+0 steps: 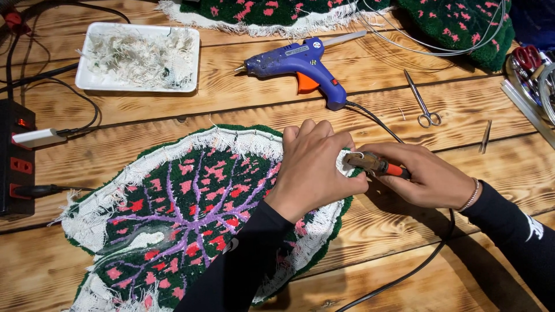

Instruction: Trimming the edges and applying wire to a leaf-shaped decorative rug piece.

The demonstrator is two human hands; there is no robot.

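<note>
A leaf-shaped tufted rug (191,208), dark green with pink spots and purple veins, lies back side up on the wooden table, its white backing cloth folded over the rim. My left hand (315,167) presses flat on the rug's right edge. My right hand (422,176) grips a small tool (373,163) with an orange and dark handle and a metal head, held against the rug's edge next to my left fingers.
A blue glue gun (298,63) lies behind the rug, its cord trailing past my right arm. Small scissors (422,104) lie to the right. A white tray (98,81) of cloth scraps sits at back left, a power strip (14,159) at left. More green rugs (462,26) lie at back.
</note>
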